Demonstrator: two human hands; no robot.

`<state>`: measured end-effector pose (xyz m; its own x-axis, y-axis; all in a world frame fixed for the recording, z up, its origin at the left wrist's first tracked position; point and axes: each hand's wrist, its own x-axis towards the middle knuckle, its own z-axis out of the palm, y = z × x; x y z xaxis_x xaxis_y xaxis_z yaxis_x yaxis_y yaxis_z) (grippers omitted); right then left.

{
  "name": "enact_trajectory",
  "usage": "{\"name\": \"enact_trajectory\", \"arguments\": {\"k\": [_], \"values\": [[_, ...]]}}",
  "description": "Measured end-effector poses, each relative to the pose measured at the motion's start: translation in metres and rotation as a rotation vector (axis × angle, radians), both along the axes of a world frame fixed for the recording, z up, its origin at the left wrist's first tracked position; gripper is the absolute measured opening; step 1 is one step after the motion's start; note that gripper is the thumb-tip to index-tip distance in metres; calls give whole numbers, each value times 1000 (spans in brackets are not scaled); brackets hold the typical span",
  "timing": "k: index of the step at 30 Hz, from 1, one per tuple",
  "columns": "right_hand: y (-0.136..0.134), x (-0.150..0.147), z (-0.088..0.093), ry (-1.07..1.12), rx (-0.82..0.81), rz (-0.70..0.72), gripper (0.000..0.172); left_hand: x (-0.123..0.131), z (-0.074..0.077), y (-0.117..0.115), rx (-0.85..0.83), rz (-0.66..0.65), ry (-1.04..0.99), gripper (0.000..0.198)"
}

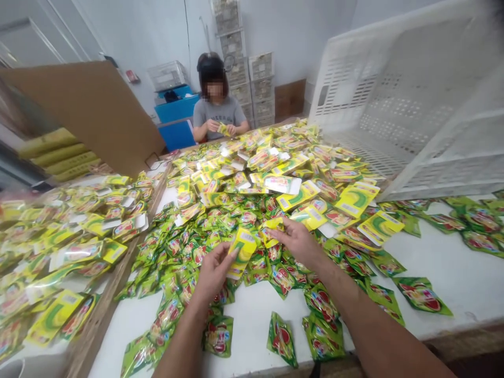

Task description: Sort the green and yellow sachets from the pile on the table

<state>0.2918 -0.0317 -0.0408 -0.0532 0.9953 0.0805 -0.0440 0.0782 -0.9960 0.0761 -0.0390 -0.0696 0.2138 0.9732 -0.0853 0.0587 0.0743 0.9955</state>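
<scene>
My left hand (216, 265) grips a flat yellow carton (243, 251) with a green curved band, thumb across its front. To its right, my right hand (298, 239) is closed on a small yellow packet (271, 232), held close to the carton but apart from it. Part of that packet is hidden by the fingers. Below and around both hands lie many shiny green candy packets (284, 278) with red watermelon pictures. Just beyond the hands rises a heap of yellow cartons (299, 195), some with white flaps open.
A white perforated crate (354, 79) lies on its side at the right. A wooden strip (118, 283) divides the white table (252, 336); more cartons (59, 310) cover the left part. Across the table sits a person (219, 111) holding a carton. A cardboard sheet (90, 110) stands at left.
</scene>
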Motion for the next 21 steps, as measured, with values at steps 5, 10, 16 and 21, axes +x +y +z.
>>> {"name": "enact_trajectory", "arguments": {"k": [5, 10, 16, 21], "values": [[-2, 2, 4, 120, -58, 120, 29, 3, 2, 3, -138, 177, -307, 33], [-5, -16, -6, -165, 126, 264, 20, 11, 9, 0, -93, 201, -469, 32], [-10, -25, -10, -477, 611, 47, 15, -1, 19, 0, -36, 203, -382, 33], [-15, -32, -21, -891, 840, 128, 31, -10, 22, 2, -337, 160, -394, 41]]}}
